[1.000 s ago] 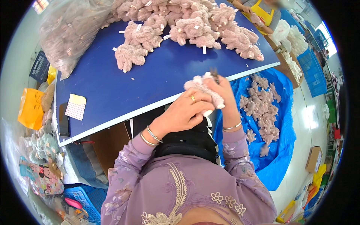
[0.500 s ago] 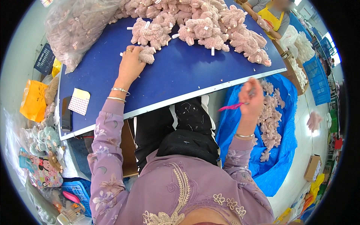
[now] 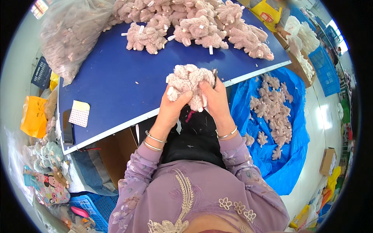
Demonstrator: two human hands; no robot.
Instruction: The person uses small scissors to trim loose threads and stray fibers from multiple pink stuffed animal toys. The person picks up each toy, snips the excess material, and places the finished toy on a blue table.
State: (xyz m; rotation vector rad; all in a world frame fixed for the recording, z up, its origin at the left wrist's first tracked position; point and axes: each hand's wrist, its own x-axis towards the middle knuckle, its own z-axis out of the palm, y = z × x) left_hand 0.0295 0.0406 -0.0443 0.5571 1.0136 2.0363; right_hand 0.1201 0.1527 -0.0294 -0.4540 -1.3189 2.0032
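A pinkish-grey plush toy [image 3: 185,79] is held over the table's front edge between my two hands. My left hand [image 3: 173,109] grips its left and lower side, thumb pressed on the fur. My right hand [image 3: 217,97] pinches its right side, thumb on the fur. A dark pointed metal tool [image 3: 215,77], perhaps thread snips, sticks up from my right hand; its grip is hidden. Something bright pink [image 3: 189,115] hangs blurred beneath the toy. Farther back, a pile of similar plush toys [image 3: 194,25] with white tags lies on the blue table [image 3: 128,77].
A clear bag of plush toys [image 3: 74,35] stands at the back left. Right of the table, a blue plastic sheet bag [image 3: 283,171] holds several small toys. A dotted card [image 3: 79,113] and a phone-like dark object [image 3: 66,128] lie at left. A person in a yellow apron [image 3: 268,14] is at the far right.
My left hand has brought the plush toy from beside the pile toward me. My right hand has come in from the right and now grips the toy too. The view has shifted slightly.
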